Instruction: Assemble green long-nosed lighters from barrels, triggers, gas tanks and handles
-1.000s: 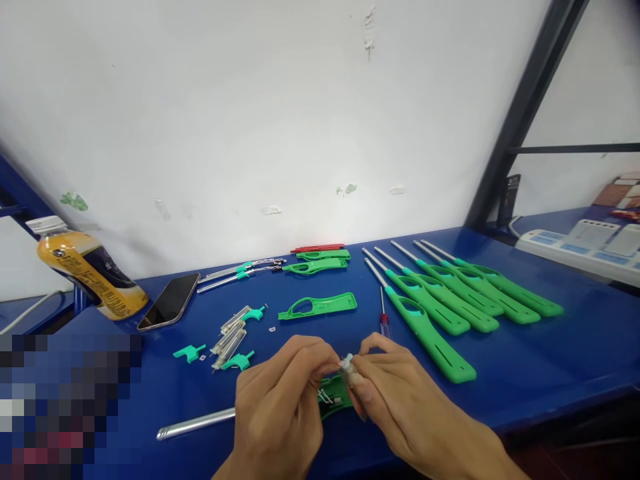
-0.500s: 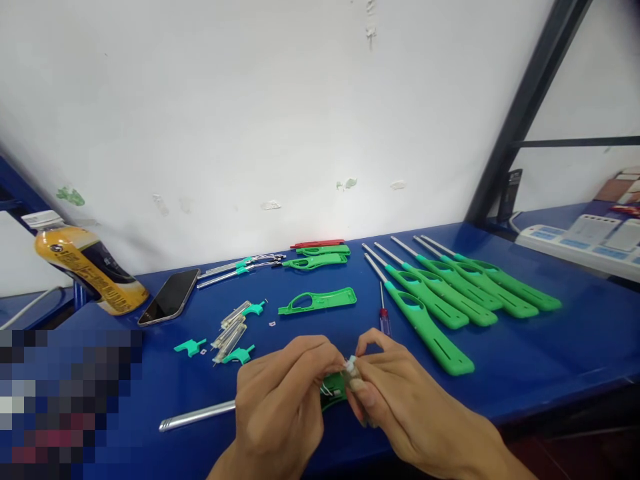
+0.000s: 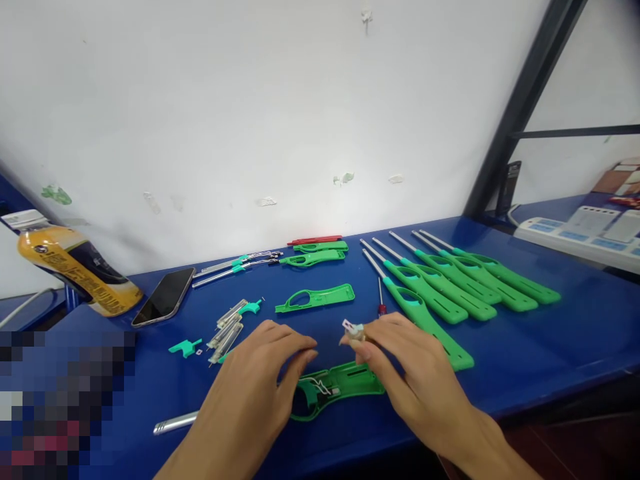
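White wall, scuffed w/ peeling patches, backs a smooth, glossy blue table. L hand is free, loosely curled, thumb & index tips just apart. R hand pinches a small clear tank w/ a whitish plastic end & tiny pale clip, just right of the L fingertips. Betw. the hands, below the tank, lies an open green shell, hollow molded plastic, thin white wires curling inside; shiny round metal tube shows left of L wrist. Beyond L hand: more clear, boxy tanks, a notched teal trigger, flat glass-faced phone. Past both hands, a bare half-shell. Beyond R hand: slim lighters, smooth green handles w/ oval loops & metal rods, plus a screwdriver, partly hidden by R hand.
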`<control>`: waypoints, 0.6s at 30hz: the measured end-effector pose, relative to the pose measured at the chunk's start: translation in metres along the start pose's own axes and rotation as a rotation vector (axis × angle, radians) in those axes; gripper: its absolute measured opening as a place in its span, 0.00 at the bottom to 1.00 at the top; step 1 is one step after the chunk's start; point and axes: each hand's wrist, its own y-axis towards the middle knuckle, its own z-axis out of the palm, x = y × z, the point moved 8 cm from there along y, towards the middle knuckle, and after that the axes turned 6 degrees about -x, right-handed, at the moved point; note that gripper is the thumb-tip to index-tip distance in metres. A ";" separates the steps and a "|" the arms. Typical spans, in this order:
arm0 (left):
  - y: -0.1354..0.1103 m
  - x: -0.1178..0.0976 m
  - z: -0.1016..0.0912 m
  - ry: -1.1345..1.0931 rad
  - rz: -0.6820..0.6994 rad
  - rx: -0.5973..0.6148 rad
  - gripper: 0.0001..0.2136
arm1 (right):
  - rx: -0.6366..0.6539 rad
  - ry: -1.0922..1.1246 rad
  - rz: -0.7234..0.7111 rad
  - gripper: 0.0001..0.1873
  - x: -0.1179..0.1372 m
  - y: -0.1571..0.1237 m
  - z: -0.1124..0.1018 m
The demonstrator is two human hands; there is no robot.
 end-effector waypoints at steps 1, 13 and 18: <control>-0.001 0.000 0.005 0.010 -0.005 0.045 0.08 | -0.003 0.004 -0.005 0.12 0.001 0.000 0.000; -0.006 -0.003 0.035 0.108 -0.077 0.226 0.09 | 0.017 0.037 0.012 0.08 0.000 -0.003 0.003; -0.009 -0.008 0.035 0.190 -0.004 0.210 0.10 | -0.003 0.030 0.032 0.08 -0.003 -0.003 0.003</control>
